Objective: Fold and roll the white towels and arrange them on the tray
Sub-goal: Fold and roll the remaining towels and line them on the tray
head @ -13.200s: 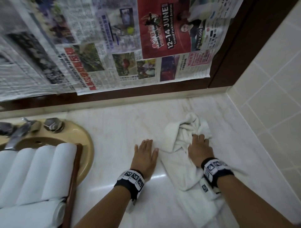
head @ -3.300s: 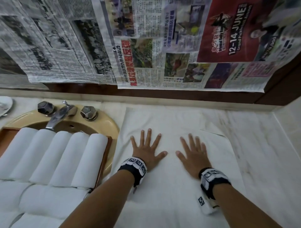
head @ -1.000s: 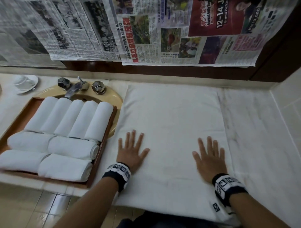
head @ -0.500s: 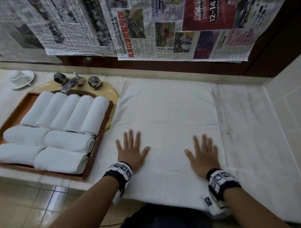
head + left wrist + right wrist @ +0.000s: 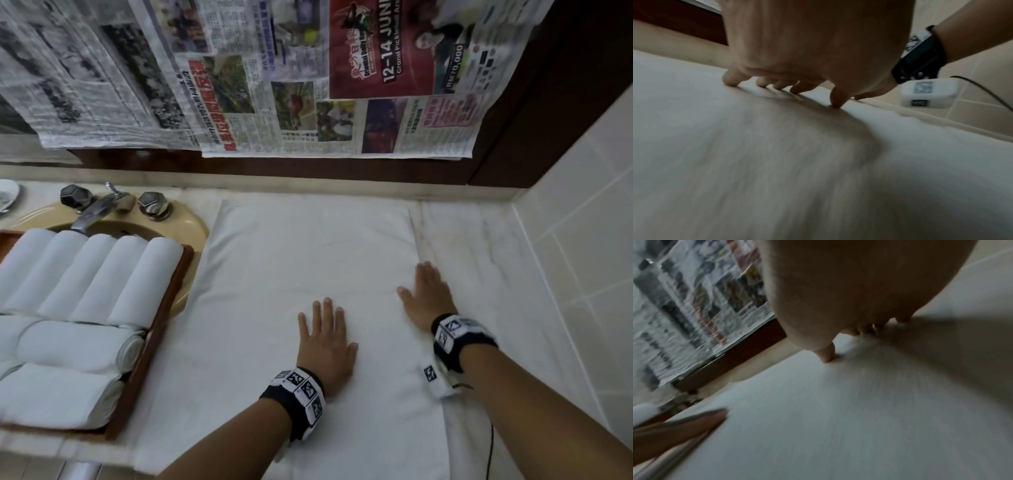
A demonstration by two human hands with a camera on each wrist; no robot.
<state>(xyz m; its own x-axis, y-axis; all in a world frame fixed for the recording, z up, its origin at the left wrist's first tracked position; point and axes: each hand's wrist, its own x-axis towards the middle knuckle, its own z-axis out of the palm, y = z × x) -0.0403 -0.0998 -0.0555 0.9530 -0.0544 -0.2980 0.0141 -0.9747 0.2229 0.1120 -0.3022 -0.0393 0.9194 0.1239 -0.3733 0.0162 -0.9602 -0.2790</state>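
A white towel [image 5: 294,274] lies spread flat on the marble counter. My left hand [image 5: 323,339] rests palm down near the towel's middle, fingers straight. My right hand [image 5: 428,298] lies flat at the towel's right edge, fingers straight and reaching onto the counter. In the left wrist view the left hand [image 5: 789,84] touches the towel [image 5: 777,162] with its fingertips. In the right wrist view the right hand [image 5: 859,331] presses on the towel [image 5: 818,418]. A wooden tray [image 5: 161,329] at the left holds several rolled white towels [image 5: 102,274].
The tray lies over a beige sink [image 5: 191,226] with a chrome tap [image 5: 92,212]. Newspaper sheets [image 5: 239,75] hang on the back wall. A tiled wall [image 5: 582,240] bounds the counter on the right, with bare marble [image 5: 479,260] beside the towel. A white saucer [image 5: 7,198] sits far left.
Both hands have slid to the right over the towel; the left one now lies near its middle, the right one at its right edge. The head view has come closer.
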